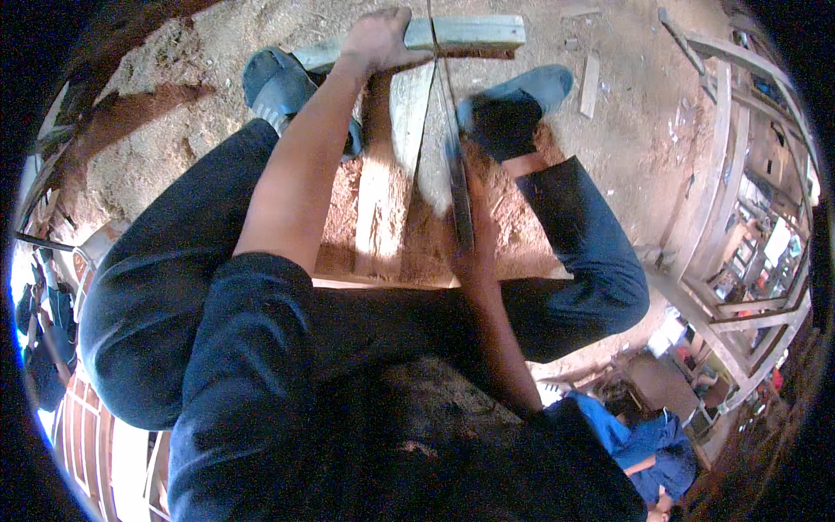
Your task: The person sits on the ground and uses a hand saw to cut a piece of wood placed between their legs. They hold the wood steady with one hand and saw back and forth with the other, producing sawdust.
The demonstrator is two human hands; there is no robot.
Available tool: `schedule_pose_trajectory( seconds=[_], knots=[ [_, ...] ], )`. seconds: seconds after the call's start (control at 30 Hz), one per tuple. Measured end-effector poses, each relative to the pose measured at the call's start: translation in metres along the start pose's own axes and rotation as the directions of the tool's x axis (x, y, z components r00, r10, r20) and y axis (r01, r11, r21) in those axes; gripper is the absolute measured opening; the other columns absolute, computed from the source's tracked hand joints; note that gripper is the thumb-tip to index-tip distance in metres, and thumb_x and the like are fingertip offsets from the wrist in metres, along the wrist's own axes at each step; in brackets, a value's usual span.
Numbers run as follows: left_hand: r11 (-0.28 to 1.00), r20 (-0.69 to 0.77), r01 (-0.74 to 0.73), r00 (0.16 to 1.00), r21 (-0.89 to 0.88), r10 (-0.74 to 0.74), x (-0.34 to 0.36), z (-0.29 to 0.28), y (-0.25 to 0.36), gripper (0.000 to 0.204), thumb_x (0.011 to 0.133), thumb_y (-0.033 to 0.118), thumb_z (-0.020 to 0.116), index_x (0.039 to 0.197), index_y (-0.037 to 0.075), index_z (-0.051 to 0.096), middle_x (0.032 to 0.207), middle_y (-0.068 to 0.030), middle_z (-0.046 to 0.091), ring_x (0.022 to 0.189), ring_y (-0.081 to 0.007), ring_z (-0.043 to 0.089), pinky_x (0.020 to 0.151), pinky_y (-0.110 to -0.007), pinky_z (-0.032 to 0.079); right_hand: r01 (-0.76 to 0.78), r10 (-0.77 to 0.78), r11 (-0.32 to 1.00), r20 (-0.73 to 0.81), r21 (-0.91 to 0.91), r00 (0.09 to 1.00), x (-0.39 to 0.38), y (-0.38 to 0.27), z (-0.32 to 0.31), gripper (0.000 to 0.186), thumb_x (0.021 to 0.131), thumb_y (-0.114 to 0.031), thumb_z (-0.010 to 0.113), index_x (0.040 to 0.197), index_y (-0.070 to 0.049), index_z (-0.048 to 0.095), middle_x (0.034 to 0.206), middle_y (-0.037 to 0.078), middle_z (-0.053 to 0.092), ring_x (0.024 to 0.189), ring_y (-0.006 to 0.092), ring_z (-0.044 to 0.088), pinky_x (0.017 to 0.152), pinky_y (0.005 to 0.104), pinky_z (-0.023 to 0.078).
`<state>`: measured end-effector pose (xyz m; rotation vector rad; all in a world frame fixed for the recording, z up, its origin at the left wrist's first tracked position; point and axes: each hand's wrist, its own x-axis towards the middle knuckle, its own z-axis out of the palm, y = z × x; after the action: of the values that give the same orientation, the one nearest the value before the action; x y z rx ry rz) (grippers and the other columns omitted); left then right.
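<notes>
The beam [478,33] lies across the far ends of some planks [378,204], just past the two shoes [531,87]. The left hand [380,42] grips it, with the thumb on the near side and the fingers bent over the far side. The right hand [481,228] is blurry, but its fingers look closed around the near end of the saw [457,174]. The thin blade crosses the beam right by the left thumb. I think the cutting has begun, but I can't tell how deep it goes. Both parts of the beam line up, so getting all the way through seems left to do. I can't read any words or brand marks; one shoe just has pale stripes.
</notes>
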<state>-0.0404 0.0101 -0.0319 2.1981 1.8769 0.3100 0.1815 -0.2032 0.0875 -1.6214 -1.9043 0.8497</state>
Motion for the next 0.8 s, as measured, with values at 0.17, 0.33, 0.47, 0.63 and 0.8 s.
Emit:
schedule_pose_trajectory(
  seconds=[0.17, 0.33, 0.47, 0.63, 0.8],
  knots=[
    [0.998, 0.183, 0.054, 0.981, 0.023, -0.057, 0.002, -0.039, 0.01, 0.082, 0.072, 0.068, 0.067, 0.117, 0.001, 0.054, 0.117, -0.0216, 0.062, 0.11, -0.0354, 0.061, 0.095, -0.045, 0.05, 0.1, -0.103, 0.991, 0.018, 0.092, 0.995, 0.034, 0.002, 0.011, 0.055, 0.086, 0.003, 0.051, 0.14, 0.001, 0.04, 0.131, 0.024, 0.054, 0.122, 0.0372, 0.053, 0.102, 0.0397, 0.042],
    [0.999, 0.049, 0.041, 0.998, -0.005, -0.041, -0.002, -0.019, 0.01, 0.081, 0.071, 0.068, 0.067, 0.115, 0.001, 0.055, 0.115, -0.021, 0.063, 0.109, -0.0348, 0.062, 0.094, -0.044, 0.05, -0.093, 0.082, 0.985, 0.074, 0.149, 0.994, -0.016, 0.018, -0.01, 0.056, 0.089, 0.002, 0.05, 0.144, -0.003, 0.038, 0.139, 0.021, 0.05, 0.13, 0.0319, 0.048, 0.107, 0.0373, 0.037],
    [0.997, 0.035, 0.014, 0.999, -0.073, -0.012, 0.007, -0.006, 0.006, 0.081, 0.07, 0.068, 0.068, 0.114, 0.001, 0.056, 0.115, -0.0204, 0.063, 0.108, -0.0347, 0.062, 0.095, -0.044, 0.05, -0.131, 0.115, 0.982, 0.119, 0.136, 0.986, 0.05, -0.002, 0.005, 0.055, 0.091, 0.0, 0.049, 0.145, -0.004, 0.039, 0.142, 0.019, 0.048, 0.132, 0.0286, 0.046, 0.107, 0.0361, 0.037],
    [0.999, 0.117, 0.031, 0.993, -0.033, -0.027, 0.005, -0.029, 0.006, 0.082, 0.069, 0.067, 0.069, 0.116, 0.001, 0.055, 0.116, -0.0201, 0.063, 0.108, -0.036, 0.062, 0.096, -0.044, 0.049, 0.073, -0.077, 0.981, 0.015, 0.179, 0.997, -0.014, 0.027, 0.002, 0.052, 0.091, 0.001, 0.049, 0.143, 0.0, 0.04, 0.139, 0.018, 0.051, 0.129, 0.0271, 0.049, 0.106, 0.0358, 0.039],
    [0.995, 0.034, 0.034, 0.999, -0.098, -0.031, 0.009, -0.011, 0.008, 0.079, 0.071, 0.065, 0.069, 0.116, 0.001, 0.056, 0.116, -0.0204, 0.063, 0.107, -0.0353, 0.063, 0.094, -0.044, 0.05, -0.163, 0.149, 0.978, 0.106, 0.132, 0.983, 0.057, -0.005, 0.001, 0.049, 0.092, -0.004, 0.053, 0.14, 0.003, 0.042, 0.133, 0.019, 0.055, 0.12, 0.0252, 0.055, 0.101, 0.0336, 0.043]
  ],
)
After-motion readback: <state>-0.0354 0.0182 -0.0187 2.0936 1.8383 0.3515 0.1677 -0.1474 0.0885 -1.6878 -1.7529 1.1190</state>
